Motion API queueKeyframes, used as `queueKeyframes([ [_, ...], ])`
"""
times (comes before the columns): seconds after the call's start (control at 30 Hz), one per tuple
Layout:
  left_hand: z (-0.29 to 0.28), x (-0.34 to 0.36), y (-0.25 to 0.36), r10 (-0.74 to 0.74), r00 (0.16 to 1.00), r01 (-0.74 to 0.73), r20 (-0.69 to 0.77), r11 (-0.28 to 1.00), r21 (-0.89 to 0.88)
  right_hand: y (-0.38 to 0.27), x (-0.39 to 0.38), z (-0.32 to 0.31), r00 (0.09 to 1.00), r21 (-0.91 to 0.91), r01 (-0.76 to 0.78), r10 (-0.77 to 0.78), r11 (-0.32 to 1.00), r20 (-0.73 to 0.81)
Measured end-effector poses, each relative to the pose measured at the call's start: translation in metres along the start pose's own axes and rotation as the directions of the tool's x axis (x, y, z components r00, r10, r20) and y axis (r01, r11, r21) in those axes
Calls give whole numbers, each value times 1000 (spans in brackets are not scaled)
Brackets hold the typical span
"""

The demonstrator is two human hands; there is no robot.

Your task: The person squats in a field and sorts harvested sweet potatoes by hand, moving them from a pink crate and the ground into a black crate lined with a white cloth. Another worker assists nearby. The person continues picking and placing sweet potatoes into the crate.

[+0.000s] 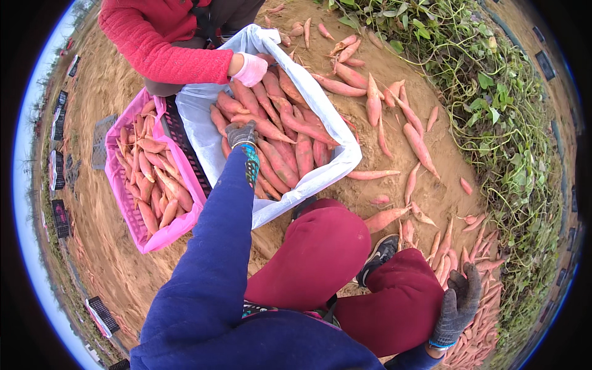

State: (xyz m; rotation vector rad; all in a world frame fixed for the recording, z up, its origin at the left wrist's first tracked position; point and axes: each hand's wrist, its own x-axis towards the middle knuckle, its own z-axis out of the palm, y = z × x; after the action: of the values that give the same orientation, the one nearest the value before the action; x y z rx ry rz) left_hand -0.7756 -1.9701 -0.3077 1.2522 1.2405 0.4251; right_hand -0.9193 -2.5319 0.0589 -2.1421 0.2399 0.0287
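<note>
My left hand [241, 134], in a grey glove, reaches into a crate with a white liner [338, 117]. Its fingers are curled at the end of a long sweet potato [266, 127], on top of a layer of others. The fingertips are partly hidden. Low on the right, by my knee, my right hand [457, 303] is gloved in dark grey, its fingers apart and nothing in them. Just beyond it, loose sweet potatoes [490, 293] lie heaped on the soil.
A pink-lined crate [137, 229] of smaller sweet potatoes stands left. Across from me, another person's pink-gloved hand [251, 69] is in the white-lined crate. More sweet potatoes [419, 148] lie scattered on the soil, and green vines [499, 117] run along the right.
</note>
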Motion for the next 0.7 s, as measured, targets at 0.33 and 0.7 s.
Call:
queueKeyframes([
  [0.33,-4,-28,47,-91,987,103,136,991,-85,-2,11,2,994,-84,-13,22,996,107],
  [0.7,-20,-98,72,275,918,-298,285,954,38,1,-1,-7,995,7,27,-28,1000,96],
])
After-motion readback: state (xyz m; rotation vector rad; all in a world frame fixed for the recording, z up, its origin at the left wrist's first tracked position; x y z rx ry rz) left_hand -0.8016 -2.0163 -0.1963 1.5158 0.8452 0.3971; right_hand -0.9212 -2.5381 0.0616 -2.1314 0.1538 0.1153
